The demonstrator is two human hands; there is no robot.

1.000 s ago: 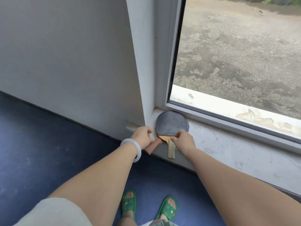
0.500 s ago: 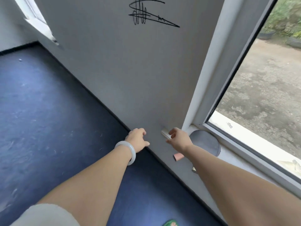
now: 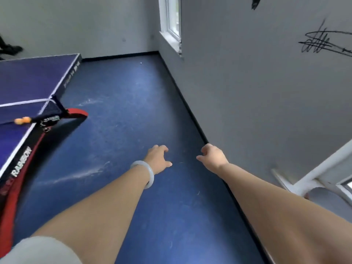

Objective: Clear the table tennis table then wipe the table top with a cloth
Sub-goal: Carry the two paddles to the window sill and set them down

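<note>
A person stands on a blue floor [image 3: 122, 115] between a table tennis worktop [image 3: 32, 77] and a grey wall [image 3: 257, 92], both bare arms stretched forward and down. The left hand [image 3: 158, 159], with a pale bracelet [image 3: 146, 174] on its wrist, hangs over the floor with its grip slack, fingers loosely curled around nothing and thumb out to the side. The right hand [image 3: 213, 159] hangs near it, close to the dark skirting at the foot of the wall, its grip equally loose and holding nothing. The two hands are apart and touch no object. The worktop, blue with white edge lines, lies at the left edge of the view, well apart from both hands. Its net [image 3: 48, 108] crosses it and ends in a black clamp [image 3: 50, 119] at the near side. A small orange object [image 3: 22, 120] rests on the worktop just beside the net, too blurred to tell whether it is one ball or two. A black scrawl [image 3: 322, 43] marks the wall at upper right. A window [image 3: 172, 23] sits in the wall further along, and a white frame [image 3: 323, 168] juts in at lower right.
</note>
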